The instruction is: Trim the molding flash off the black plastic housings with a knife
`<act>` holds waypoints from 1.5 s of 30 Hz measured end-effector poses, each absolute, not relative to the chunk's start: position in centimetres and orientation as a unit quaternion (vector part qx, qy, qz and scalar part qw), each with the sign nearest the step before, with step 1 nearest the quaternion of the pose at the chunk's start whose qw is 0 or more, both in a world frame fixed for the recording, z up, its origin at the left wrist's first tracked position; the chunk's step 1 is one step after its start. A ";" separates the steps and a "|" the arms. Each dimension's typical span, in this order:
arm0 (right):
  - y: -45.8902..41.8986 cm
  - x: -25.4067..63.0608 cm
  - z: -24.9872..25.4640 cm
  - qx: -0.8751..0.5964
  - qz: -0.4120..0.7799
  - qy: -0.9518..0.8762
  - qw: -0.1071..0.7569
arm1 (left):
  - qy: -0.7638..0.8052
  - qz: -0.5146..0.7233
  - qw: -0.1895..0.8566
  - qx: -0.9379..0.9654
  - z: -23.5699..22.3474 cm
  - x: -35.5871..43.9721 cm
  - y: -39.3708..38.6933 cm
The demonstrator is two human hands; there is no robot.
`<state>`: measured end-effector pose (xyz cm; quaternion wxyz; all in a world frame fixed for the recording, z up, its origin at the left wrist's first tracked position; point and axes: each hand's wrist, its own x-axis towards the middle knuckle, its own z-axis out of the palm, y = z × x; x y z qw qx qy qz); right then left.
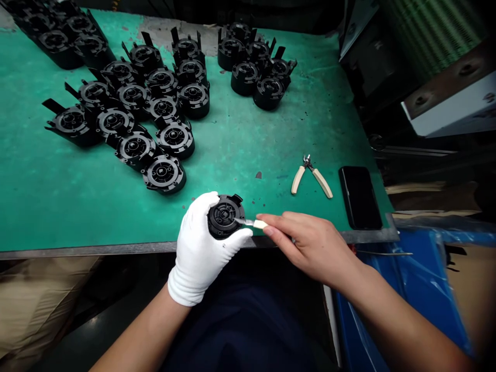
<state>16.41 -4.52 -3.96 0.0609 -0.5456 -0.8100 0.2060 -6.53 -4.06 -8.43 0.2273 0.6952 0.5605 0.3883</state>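
My left hand (203, 243), in a white glove, is wrapped round a round black plastic housing (226, 214) at the table's front edge. The housing's ribbed, ringed face is turned up toward me. My bare right hand (306, 240) is closed on the pale handle of a small knife (259, 223). Its thin metal blade reaches over the right side of the housing's face; whether the tip touches cannot be made out. Beyond my hands, a pair of cutting pliers (310, 175) with cream handles lies spread on the table.
Several similar black housings (165, 173) stand in clusters on the green tabletop (232, 139), at the left and the back. A black phone (360, 197) lies near the right edge. Machine parts (453, 103) rise at the right, above a blue plastic-lined container (414, 279).
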 end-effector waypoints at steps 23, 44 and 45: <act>-3.5 18.0 -4.0 -0.510 0.202 -0.835 0.030 | 0.508 0.254 0.328 0.755 -6.8 -10.4 -2.0; -0.3 17.8 -3.9 -0.479 0.130 -0.868 0.008 | 0.473 0.224 0.374 0.766 -6.1 -10.7 -0.3; -0.2 18.0 -3.9 -0.467 0.146 -0.872 0.009 | 0.472 0.224 0.375 0.766 -6.1 -10.7 -0.3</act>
